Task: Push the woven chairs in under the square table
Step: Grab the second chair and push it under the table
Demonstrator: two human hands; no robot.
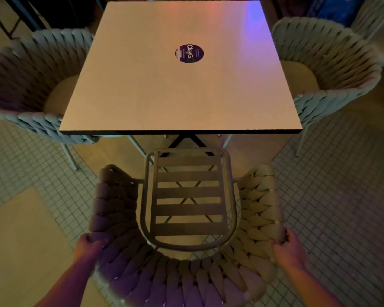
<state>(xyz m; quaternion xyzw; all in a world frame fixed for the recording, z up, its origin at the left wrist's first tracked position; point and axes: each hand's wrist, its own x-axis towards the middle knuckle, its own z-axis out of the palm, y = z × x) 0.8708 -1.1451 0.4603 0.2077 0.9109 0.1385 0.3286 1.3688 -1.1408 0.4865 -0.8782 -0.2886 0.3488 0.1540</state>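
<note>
Woven chair (186,273) nearest the camera is gripped at both ends of its curved backrest: the left hand (88,244) is closed over the braided rim on the left side, fingers curled onto the weave, and the right hand (289,248) is wrapped around the rim on the right side, thumb and fingers pressed into the cords. Both forearms are seen reaching in from the bottom corners. Between the hands, the chair's slatted seat (189,196) is shown bare (no cushion on it), framed by a rounded metal tube, with its front edge lying just short of the near edge of the square table (180,89). So this chair is caught standing out from the table, only its front rail near the tabletop's shadow. Through the slats, the crossed black table base (186,139) is glimpsed.

Further out, a second woven chair (31,85) is found at the left side, its seat cushion tucked partly under the tabletop, and a third woven chair (333,67) is set likewise at the right. A round purple sticker (189,53) is seen near the middle of the tabletop. Underfoot, a small-tiled floor (330,196) is lit in dim coloured light.
</note>
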